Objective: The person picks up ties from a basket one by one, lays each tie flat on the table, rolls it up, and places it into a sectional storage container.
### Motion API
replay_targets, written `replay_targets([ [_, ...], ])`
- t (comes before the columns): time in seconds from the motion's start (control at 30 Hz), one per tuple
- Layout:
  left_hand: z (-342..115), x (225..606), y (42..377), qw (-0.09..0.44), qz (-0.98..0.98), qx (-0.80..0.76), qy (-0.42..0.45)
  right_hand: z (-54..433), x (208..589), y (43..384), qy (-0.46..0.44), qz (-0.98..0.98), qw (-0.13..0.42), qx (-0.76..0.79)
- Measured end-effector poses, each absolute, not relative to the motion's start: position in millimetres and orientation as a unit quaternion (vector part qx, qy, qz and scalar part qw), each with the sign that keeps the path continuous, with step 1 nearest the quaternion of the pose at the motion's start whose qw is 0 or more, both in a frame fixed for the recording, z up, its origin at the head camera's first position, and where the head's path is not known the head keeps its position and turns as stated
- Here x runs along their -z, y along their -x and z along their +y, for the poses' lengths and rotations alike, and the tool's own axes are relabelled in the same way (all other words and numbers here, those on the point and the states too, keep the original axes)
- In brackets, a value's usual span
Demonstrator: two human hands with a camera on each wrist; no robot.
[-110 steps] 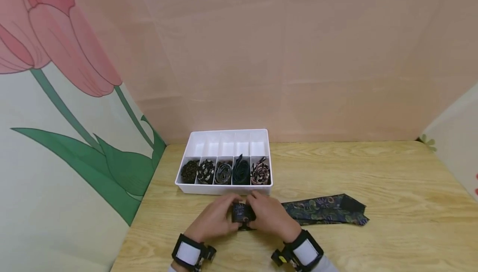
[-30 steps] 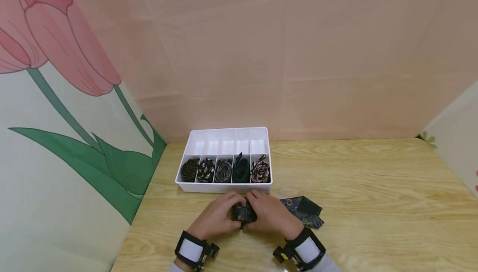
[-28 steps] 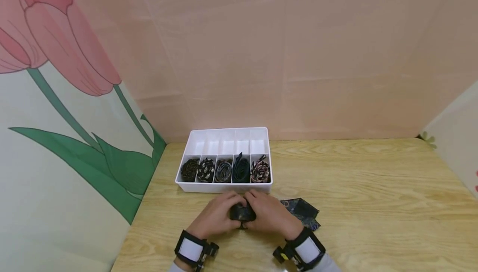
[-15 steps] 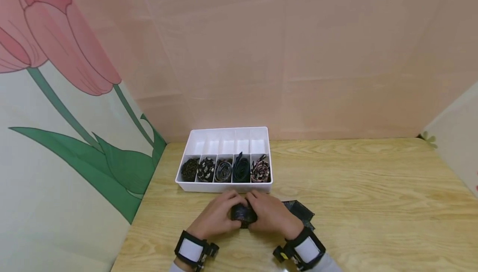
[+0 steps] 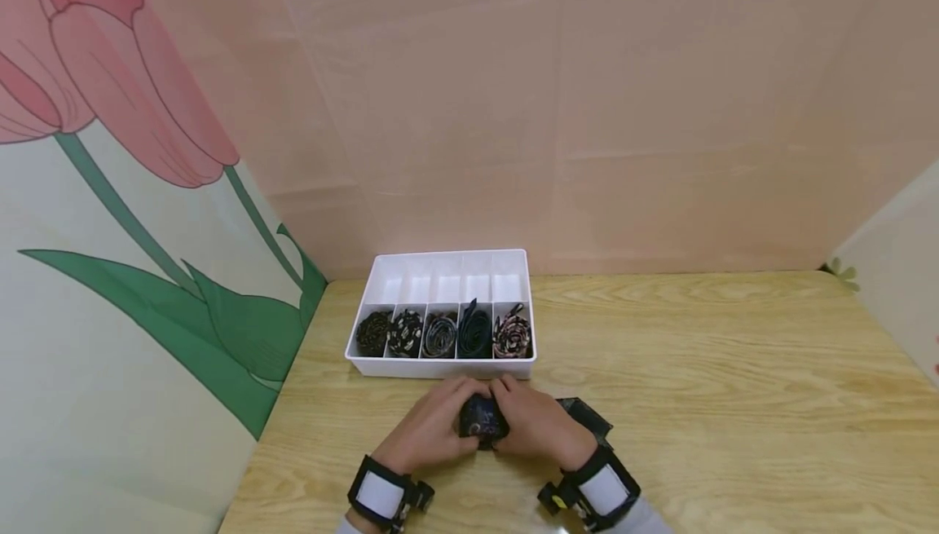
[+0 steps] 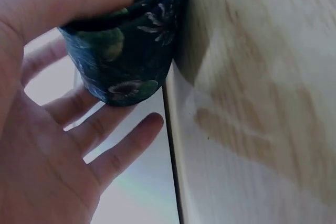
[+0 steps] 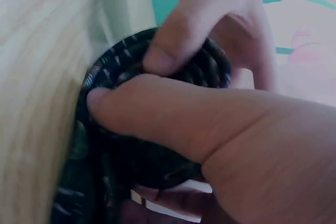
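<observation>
A dark, patterned necktie point(image 5: 482, 417) is wound into a thick roll on the table, just in front of the white box. My left hand point(image 5: 433, 428) grips the roll's left side, its thumb over the coiled edge in the left wrist view. From the right, my right hand point(image 5: 541, 426) holds the same roll, and its thumb presses on the coil point(image 7: 118, 72) in the right wrist view. The tie's loose wide end point(image 5: 587, 417) sticks out a short way past my right hand. Part of that tail is hidden beneath the hand.
Behind the hands stands a white divided box point(image 5: 440, 368). Its front compartments hold several rolled ties point(image 5: 438, 337); the back row point(image 5: 449, 280) shows bare white. Wood-grain table point(image 5: 719, 371) extends to the right. A pinkish backdrop point(image 5: 550, 110) rises behind it.
The tie's loose tail has grown much shorter, drawn leftward toward my hands, and the roll has thickened. Both hands have stayed around the roll in nearly the same place.
</observation>
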State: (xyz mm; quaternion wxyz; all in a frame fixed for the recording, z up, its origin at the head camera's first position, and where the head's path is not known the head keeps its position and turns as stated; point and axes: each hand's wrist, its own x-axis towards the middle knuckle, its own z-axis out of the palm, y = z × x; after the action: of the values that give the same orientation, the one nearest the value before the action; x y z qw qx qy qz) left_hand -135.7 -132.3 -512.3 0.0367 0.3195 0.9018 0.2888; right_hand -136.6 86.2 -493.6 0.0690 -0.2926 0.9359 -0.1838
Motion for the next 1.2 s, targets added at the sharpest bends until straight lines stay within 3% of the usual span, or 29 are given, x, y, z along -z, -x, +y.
replay_targets([
  [0.4, -135.9, 506.9, 139.8, 0.047, 0.903, -0.277, -0.324, 101.8, 483.1, 137.7, 0.285, 0.938, 0.124, 0.152],
  [0.87, -130.6, 512.0, 135.4, 0.04, 0.9, -0.299, -0.314, 92.0, 477.5, 136.1, 0.277, 0.94, 0.109, 0.169],
  [1.1, -133.8, 509.8, 136.1, 0.004, 0.906, -0.273, -0.324, 90.4, 479.0, 134.7, 0.294, 0.932, 0.088, 0.193],
  [1.2, -133.0, 511.6, 136.2, 0.023, 0.897, -0.298, -0.326, 90.1, 480.0, 134.3, 0.287, 0.935, 0.092, 0.189],
])
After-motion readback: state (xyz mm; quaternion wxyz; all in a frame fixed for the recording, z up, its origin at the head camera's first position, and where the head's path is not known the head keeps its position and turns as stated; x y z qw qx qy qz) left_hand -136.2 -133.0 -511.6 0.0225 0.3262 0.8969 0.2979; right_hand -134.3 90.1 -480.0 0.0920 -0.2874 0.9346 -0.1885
